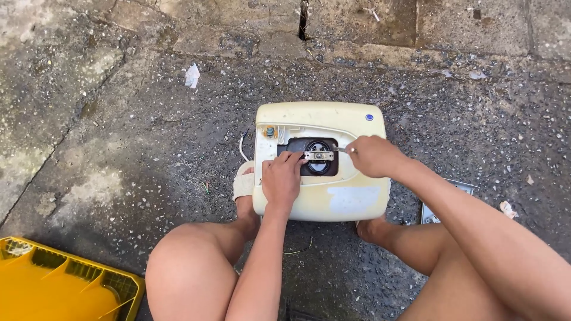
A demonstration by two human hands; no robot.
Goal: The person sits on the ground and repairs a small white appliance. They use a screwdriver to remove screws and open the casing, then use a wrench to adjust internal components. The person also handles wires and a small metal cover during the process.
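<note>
Left hand (281,178) flat on heater (321,196), fingertips pressing the bracket (319,156) across its opening. Right hand (370,156) clenched round a tool (340,149) at the bracket's right end.

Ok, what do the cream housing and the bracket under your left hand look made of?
Housing: likely moulded plastic, cream, yellowed and scuffed, with rounded corners. Bracket: probably bare metal, silvery with a dull shine, across the dark round opening.
</note>
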